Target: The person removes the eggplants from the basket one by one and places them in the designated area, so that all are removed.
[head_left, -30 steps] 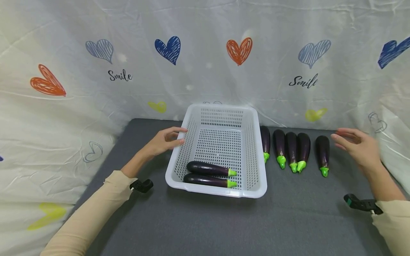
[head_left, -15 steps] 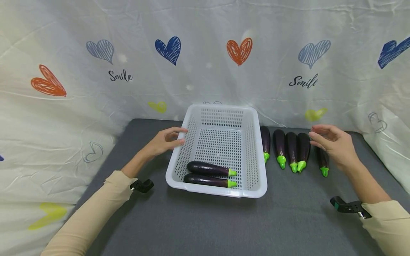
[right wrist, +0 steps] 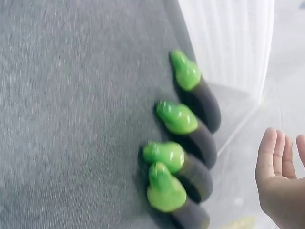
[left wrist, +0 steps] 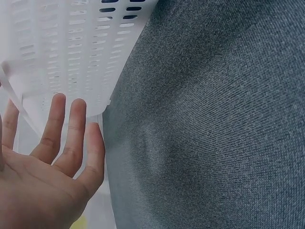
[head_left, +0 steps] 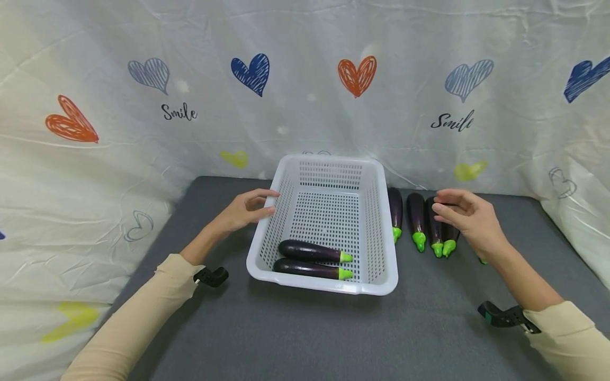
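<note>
A white perforated plastic basket (head_left: 305, 286) stands mid-table, with two dark purple eggplants (head_left: 310, 251) with bright green stem ends lying across its near part. My left hand (head_left: 243, 210) is at the basket's left rim; in the left wrist view its fingers are loosely extended beside the slotted wall. To the right of the basket, several more eggplants (head_left: 415, 217) lie in a row, stem ends towards me. My right hand (head_left: 469, 219), fingers slightly bent and nothing in them, is over the row's right part. It hides the rightmost eggplant except its green tip (head_left: 483, 261).
A dark grey cloth (head_left: 305, 338) covers the table. Behind and to the left hangs a pale curtain (head_left: 305, 116) printed with hearts. Both wrists carry a black camera mount, such as the one on the right wrist (head_left: 507, 316).
My right hand has moved left from beyond the rightmost eggplant to over the row, covering that eggplant. The left hand, the basket and the eggplants have stayed put.
</note>
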A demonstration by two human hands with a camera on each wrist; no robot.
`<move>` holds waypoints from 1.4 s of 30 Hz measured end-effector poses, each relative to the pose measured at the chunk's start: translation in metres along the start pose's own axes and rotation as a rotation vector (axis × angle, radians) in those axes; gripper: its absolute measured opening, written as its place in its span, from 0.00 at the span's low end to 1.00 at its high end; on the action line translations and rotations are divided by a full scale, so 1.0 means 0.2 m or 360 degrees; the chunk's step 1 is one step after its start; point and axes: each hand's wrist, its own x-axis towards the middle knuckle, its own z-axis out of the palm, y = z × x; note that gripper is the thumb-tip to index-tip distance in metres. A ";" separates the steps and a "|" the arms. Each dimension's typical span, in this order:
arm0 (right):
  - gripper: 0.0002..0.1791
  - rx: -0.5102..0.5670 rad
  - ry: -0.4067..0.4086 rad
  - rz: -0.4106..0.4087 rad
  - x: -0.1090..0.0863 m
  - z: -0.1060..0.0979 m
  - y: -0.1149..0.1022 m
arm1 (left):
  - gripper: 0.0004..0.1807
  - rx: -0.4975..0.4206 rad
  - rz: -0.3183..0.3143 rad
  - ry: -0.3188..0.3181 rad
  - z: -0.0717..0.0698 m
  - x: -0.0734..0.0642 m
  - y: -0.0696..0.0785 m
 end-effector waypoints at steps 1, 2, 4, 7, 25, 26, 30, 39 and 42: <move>0.17 -0.0006 -0.0011 -0.0011 0.00 0.02 0.00 | 0.26 0.0002 -0.0001 0.0000 0.00 0.00 0.00; 0.17 0.0000 -0.0021 -0.0020 0.00 0.03 -0.01 | 0.26 0.0004 -0.0001 -0.0001 0.00 0.00 0.00; 0.18 0.0004 -0.0052 -0.0040 0.00 0.06 -0.02 | 0.26 0.0004 -0.0005 -0.0002 0.00 0.00 0.00; 0.18 -0.0063 -0.0079 -0.0059 0.01 0.11 -0.03 | 0.26 0.0000 -0.0001 -0.0004 0.00 0.00 0.00; 0.19 -0.0205 -0.0320 -0.0122 0.03 0.37 -0.10 | 0.26 -0.0013 -0.0019 0.0001 0.00 -0.01 0.00; 0.19 -0.0218 -0.0323 -0.0114 0.03 0.38 -0.10 | 0.26 -0.0014 -0.0020 0.0001 0.00 -0.01 0.00; 0.20 -0.0286 -0.0335 -0.0095 0.04 0.42 -0.12 | 0.26 -0.0008 -0.0027 0.0006 0.00 -0.01 0.00; 0.19 -0.0443 -0.0448 -0.0050 0.07 0.52 -0.14 | 0.26 0.0009 -0.0032 0.0010 0.00 0.00 0.01; 0.20 -0.0465 -0.0497 -0.0042 0.08 0.57 -0.14 | 0.26 0.0005 -0.0035 0.0012 0.00 0.00 0.01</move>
